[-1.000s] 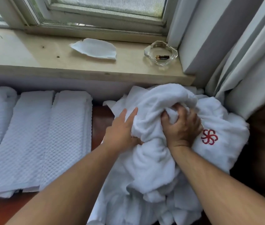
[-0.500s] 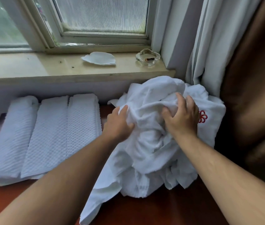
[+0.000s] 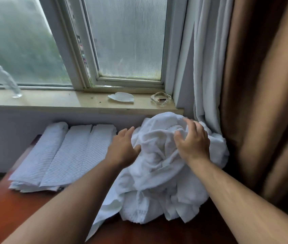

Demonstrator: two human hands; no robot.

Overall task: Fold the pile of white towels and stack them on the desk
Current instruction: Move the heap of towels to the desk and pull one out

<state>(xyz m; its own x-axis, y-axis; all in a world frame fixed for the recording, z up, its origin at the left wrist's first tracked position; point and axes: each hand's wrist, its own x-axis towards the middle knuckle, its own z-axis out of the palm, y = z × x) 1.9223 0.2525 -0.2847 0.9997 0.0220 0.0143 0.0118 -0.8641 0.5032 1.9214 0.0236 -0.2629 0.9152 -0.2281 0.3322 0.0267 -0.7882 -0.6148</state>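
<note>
A crumpled pile of white towels [image 3: 157, 182] lies on the reddish-brown desk [image 3: 7, 217], pushed against the wall at the right. My left hand [image 3: 123, 149] rests open against the pile's left side, fingers apart. My right hand [image 3: 193, 141] hovers on top of the pile with its fingers spread, gripping nothing that I can see. Three folded waffle-weave towels [image 3: 65, 155] lie side by side on the desk to the left of the pile.
A beige windowsill [image 3: 51, 101] runs above the desk, with a white leaf-shaped dish [image 3: 121, 97], a glass ashtray [image 3: 160, 98] and a clear glass figure [image 3: 7, 81] on it. White and brown curtains [image 3: 245, 85] hang at the right, touching the pile.
Both hands have let go of the towel they were gripping and now have open fingers. The view has pulled back and tilted up, showing more window and desk.
</note>
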